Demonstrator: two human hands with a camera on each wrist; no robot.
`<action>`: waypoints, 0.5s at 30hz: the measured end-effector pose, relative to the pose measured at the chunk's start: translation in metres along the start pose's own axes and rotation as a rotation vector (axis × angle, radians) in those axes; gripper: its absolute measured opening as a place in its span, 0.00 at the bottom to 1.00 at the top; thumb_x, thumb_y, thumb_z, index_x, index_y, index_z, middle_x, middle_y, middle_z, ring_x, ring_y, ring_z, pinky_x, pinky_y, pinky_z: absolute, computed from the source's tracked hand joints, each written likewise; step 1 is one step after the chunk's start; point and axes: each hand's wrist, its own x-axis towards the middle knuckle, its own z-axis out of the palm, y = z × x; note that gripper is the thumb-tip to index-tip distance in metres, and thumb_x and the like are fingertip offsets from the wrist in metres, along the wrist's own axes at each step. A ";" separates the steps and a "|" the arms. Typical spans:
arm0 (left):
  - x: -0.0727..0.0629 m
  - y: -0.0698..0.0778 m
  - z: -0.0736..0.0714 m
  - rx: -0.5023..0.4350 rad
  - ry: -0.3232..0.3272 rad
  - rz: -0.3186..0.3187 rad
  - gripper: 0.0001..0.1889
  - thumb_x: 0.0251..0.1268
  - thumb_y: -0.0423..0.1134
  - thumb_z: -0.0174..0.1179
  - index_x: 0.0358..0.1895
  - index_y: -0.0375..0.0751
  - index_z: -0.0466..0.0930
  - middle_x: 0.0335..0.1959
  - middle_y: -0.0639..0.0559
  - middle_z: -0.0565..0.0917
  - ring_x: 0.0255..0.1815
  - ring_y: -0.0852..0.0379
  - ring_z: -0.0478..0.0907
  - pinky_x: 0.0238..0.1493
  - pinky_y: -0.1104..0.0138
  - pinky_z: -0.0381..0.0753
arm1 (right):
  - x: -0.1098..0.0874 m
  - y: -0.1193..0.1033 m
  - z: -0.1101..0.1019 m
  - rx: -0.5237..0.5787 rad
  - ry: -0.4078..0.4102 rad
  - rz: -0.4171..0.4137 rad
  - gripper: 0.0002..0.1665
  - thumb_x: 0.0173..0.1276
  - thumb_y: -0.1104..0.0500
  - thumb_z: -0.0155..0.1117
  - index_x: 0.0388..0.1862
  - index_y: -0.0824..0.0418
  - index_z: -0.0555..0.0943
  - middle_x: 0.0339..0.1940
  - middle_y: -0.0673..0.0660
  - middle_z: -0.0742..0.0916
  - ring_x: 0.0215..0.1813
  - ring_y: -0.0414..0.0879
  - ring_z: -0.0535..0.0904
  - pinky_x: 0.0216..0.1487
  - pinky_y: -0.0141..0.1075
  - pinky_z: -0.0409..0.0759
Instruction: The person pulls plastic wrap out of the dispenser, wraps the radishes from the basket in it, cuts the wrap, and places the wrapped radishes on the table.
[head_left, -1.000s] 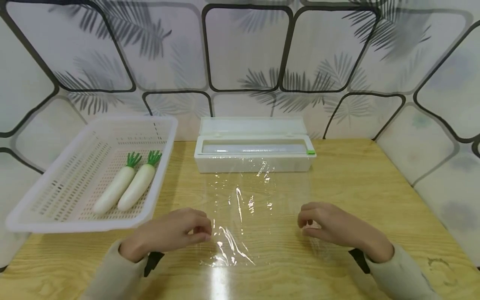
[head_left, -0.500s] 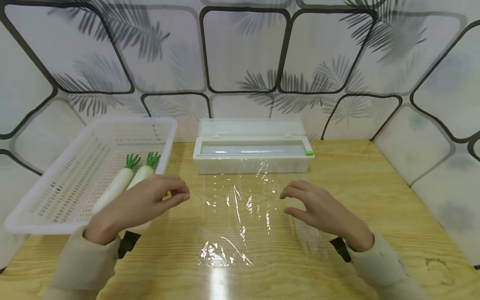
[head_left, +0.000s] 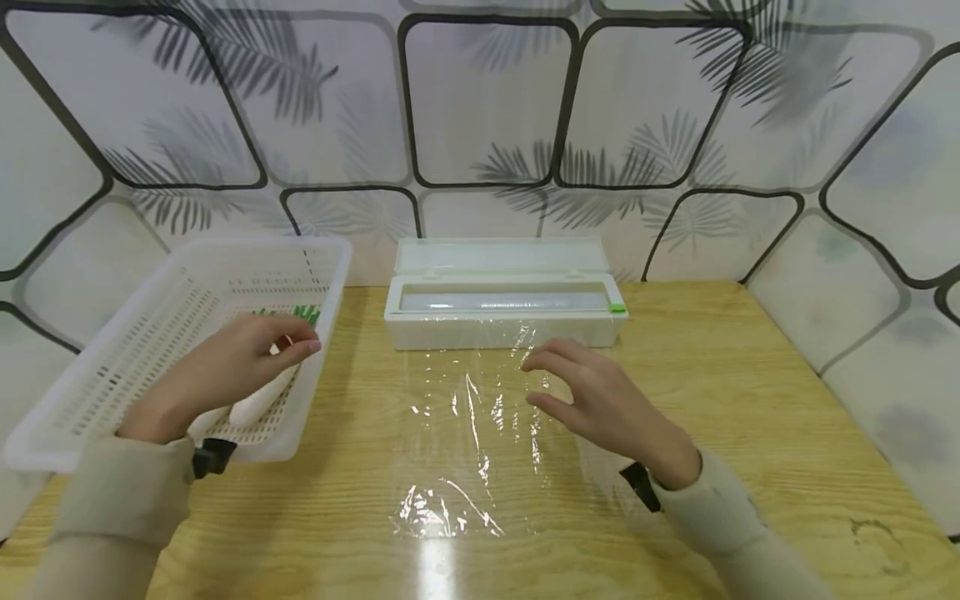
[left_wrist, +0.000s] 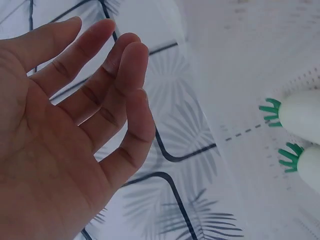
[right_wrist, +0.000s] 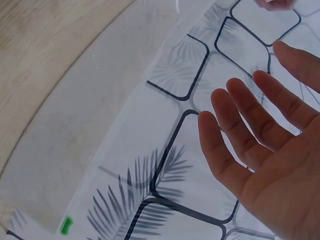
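Note:
My left hand (head_left: 232, 362) is over the white plastic basket (head_left: 341, 271), loosely bent and holding nothing. Beneath it lie two white radishes (head_left: 258, 404) with short green tops, partly hidden by the hand; in the left wrist view a radish (left_wrist: 306, 117) shows beside the fingers. A sheet of clear cling film (head_left: 468, 433) stretches over the table from a white dispenser box (head_left: 498, 333) with its lid up. Above the film's right side hovers my right hand (head_left: 600, 400), fingers spread and relaxed, with nothing in it.
A green slider (head_left: 617, 308) sits at the right end of the dispenser box. Behind the wooden table (head_left: 712, 375) stands a patterned wall (head_left: 487, 100) with leaf prints. The basket takes up the table's left side.
My left hand has lifted away from the film's left edge and moved left over the basket. My right hand has moved left and farther forward, its fingers spreading.

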 end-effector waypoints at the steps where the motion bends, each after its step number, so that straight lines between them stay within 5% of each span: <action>1: 0.000 -0.003 -0.001 0.001 0.003 -0.007 0.07 0.76 0.34 0.58 0.45 0.37 0.86 0.37 0.54 0.86 0.39 0.56 0.80 0.42 0.53 0.79 | 0.002 -0.001 0.001 0.001 0.006 -0.002 0.20 0.57 0.65 0.78 0.48 0.66 0.82 0.47 0.57 0.85 0.49 0.52 0.83 0.50 0.46 0.83; 15: 0.008 -0.025 -0.033 0.035 -0.030 -0.139 0.10 0.79 0.36 0.55 0.47 0.36 0.85 0.39 0.49 0.86 0.39 0.52 0.79 0.40 0.55 0.77 | 0.038 -0.014 0.015 0.089 0.015 -0.015 0.20 0.58 0.65 0.79 0.48 0.67 0.83 0.48 0.58 0.85 0.54 0.52 0.81 0.58 0.44 0.80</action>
